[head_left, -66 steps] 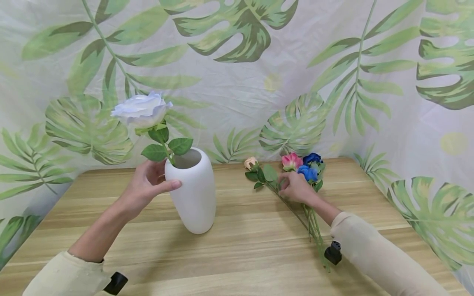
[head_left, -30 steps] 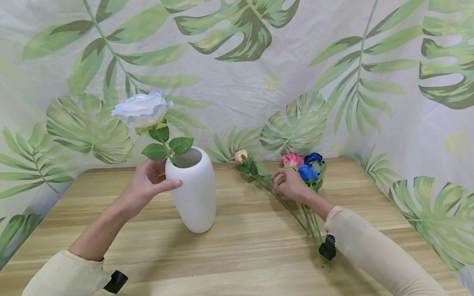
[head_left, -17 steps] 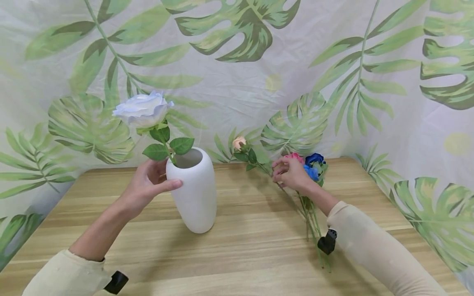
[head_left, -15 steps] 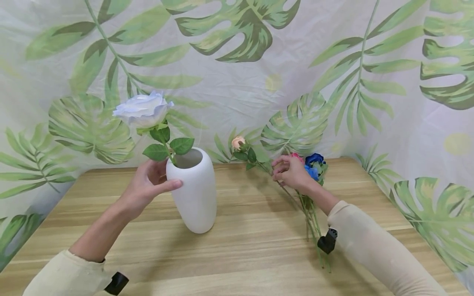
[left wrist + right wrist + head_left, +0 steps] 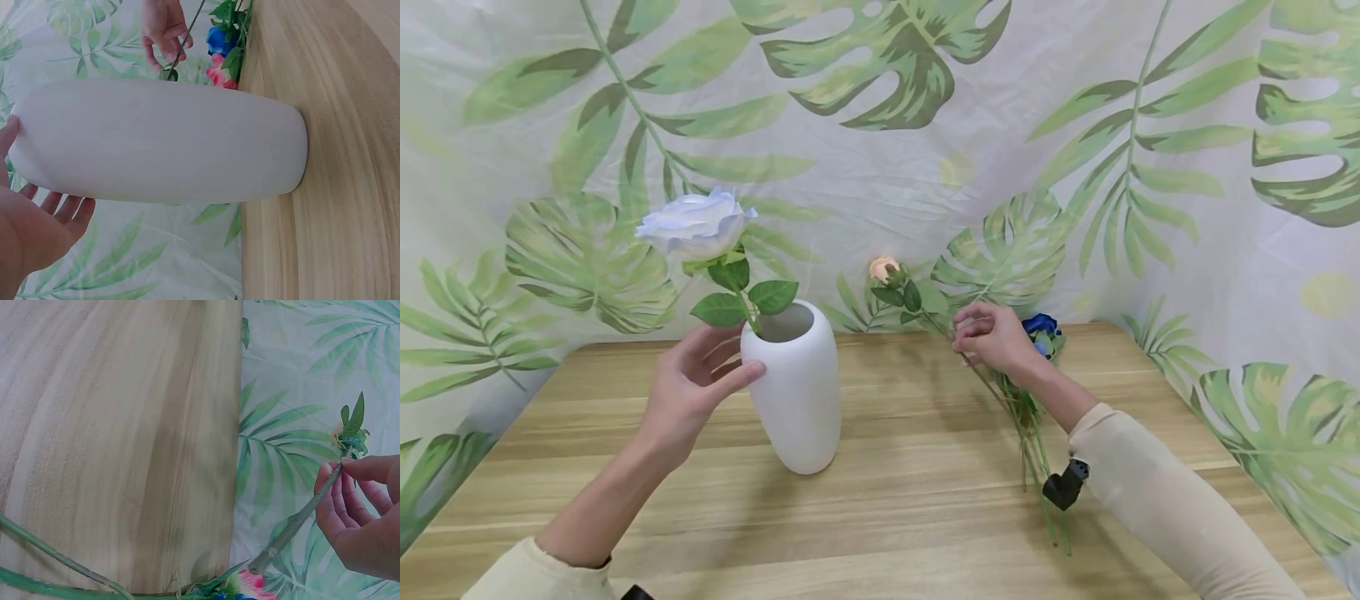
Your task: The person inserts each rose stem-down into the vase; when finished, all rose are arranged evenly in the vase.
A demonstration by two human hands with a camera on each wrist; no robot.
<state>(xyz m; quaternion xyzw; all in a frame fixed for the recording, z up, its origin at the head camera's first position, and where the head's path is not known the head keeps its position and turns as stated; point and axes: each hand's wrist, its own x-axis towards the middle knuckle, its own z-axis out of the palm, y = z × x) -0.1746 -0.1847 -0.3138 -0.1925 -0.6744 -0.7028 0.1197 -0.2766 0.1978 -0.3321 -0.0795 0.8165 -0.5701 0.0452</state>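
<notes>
My left hand (image 5: 688, 396) holds the white vase (image 5: 797, 400) near its mouth, thumb on the front and fingers behind. The vase stands upright on the table, and a pale blue-white rose (image 5: 696, 223) leans out of it to the left. At the right, my right hand (image 5: 996, 342) pinches the stem of a peach rose (image 5: 884, 268) between thumb and fingers. That bloom points up and left, raised in front of the cloth. In the right wrist view the rose's stem (image 5: 290, 531) slants down from the fingertips, its lower end over a pink flower (image 5: 253, 584).
Beneath the right forearm lie a dark blue rose (image 5: 1041, 325) and several green stems (image 5: 1043, 467). The left wrist view also shows a brighter blue rose (image 5: 220, 42). Behind the wooden table (image 5: 887, 525) hangs a leaf-print cloth (image 5: 865, 192).
My right hand has drawn the peach rose left and up, away from the other flowers, and now hides the pink one in the head view. The left hand stays at the vase.
</notes>
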